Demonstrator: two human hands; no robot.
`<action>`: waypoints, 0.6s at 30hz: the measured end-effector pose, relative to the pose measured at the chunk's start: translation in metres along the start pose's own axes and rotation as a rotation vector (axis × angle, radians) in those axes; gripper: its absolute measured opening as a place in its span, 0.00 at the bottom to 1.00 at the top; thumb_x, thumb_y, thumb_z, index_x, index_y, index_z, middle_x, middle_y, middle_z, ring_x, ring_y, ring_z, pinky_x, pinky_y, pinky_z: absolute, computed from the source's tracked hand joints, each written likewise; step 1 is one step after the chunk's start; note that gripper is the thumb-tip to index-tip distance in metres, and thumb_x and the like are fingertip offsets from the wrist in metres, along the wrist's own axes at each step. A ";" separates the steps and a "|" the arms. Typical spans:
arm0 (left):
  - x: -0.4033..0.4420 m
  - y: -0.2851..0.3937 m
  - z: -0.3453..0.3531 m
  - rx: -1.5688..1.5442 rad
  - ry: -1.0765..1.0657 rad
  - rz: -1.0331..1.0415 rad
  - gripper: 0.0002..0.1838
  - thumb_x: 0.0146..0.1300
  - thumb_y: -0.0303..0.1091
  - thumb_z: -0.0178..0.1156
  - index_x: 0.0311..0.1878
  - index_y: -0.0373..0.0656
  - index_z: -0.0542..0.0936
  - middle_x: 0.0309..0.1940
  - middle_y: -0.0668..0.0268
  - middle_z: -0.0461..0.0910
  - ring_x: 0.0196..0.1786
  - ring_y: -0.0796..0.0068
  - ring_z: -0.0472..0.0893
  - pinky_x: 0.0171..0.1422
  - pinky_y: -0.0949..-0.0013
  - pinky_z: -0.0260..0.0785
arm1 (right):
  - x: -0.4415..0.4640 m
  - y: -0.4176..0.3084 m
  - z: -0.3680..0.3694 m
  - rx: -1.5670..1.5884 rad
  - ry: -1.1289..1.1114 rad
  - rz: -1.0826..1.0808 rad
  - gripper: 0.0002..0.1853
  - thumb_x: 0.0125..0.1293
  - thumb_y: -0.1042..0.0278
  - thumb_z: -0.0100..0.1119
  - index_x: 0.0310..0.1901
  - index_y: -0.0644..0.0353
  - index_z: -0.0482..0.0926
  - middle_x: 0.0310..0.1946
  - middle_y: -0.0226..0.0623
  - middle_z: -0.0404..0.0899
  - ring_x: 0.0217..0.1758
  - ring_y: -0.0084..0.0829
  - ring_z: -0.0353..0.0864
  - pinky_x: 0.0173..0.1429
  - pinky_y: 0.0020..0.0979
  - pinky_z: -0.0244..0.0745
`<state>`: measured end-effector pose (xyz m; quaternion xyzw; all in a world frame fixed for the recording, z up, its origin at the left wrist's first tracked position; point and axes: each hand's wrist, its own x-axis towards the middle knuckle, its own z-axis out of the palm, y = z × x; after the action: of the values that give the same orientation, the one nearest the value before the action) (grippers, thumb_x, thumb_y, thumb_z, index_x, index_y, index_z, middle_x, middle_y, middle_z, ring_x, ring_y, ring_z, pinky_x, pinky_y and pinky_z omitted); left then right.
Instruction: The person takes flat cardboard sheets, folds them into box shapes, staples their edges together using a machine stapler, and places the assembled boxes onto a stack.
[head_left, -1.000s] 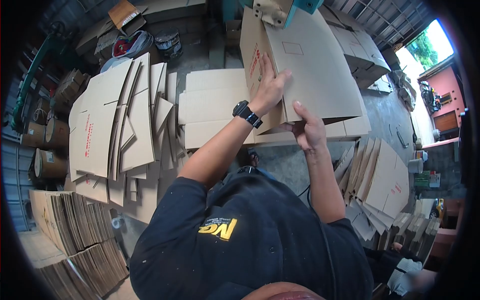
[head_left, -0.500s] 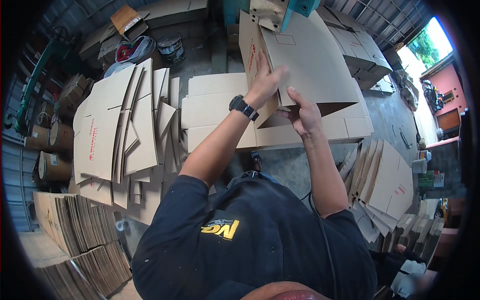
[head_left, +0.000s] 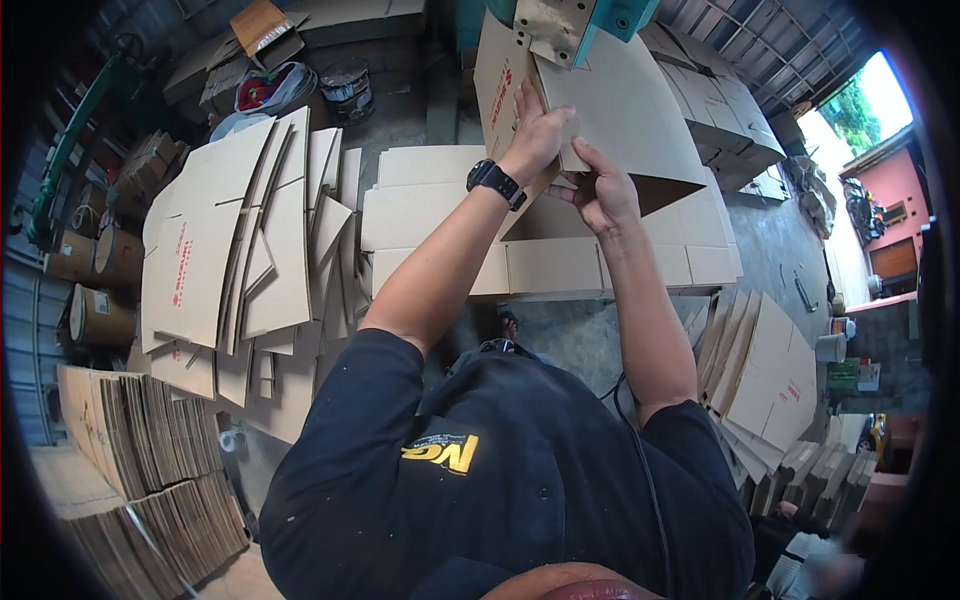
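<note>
A folded cardboard box (head_left: 625, 115) with red print leans up under the metal head of a teal machine (head_left: 555, 28). At its left panel, my left hand (head_left: 538, 135) presses along the edge with its fingers stretched out; a black watch sits on that wrist. My right hand (head_left: 605, 190) grips the near corner of the box, thumb on top and fingers beneath. Below the box lie flat cardboard sheets (head_left: 430, 205) on the work surface.
To the left stands a leaning pile of printed cardboard sheets (head_left: 205, 230), with bundled stacks (head_left: 170, 440) below it. Another sheet pile (head_left: 765, 380) is at the right. A paint tin (head_left: 347, 90) and rolls (head_left: 105, 318) stand farther off. Part of a person (head_left: 800, 560) shows at lower right.
The box has moved farther in under the machine head, away from my body. Both hands have moved forward with it, keeping their hold at its edge and corner.
</note>
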<state>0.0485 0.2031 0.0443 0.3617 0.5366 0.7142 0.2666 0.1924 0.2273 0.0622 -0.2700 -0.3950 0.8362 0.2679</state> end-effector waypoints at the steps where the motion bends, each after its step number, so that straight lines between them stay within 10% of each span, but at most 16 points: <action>1: 0.002 -0.001 0.000 -0.012 -0.008 0.002 0.45 0.65 0.38 0.58 0.77 0.28 0.48 0.75 0.47 0.56 0.77 0.57 0.58 0.80 0.63 0.49 | 0.001 0.000 -0.001 0.000 -0.001 -0.002 0.15 0.71 0.64 0.64 0.55 0.60 0.78 0.49 0.34 0.77 0.45 0.34 0.81 0.52 0.53 0.82; 18: -0.031 -0.016 -0.056 -0.147 0.034 -0.255 0.41 0.76 0.55 0.46 0.80 0.35 0.52 0.80 0.53 0.54 0.83 0.60 0.49 0.83 0.63 0.44 | -0.127 -0.015 -0.058 0.123 0.099 0.048 0.21 0.69 0.68 0.62 0.61 0.65 0.74 0.52 0.42 0.83 0.51 0.39 0.86 0.52 0.46 0.84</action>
<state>0.0220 0.1513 0.0125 0.2577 0.5290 0.7179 0.3719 0.3246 0.1810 0.0731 -0.3033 -0.3225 0.8508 0.2831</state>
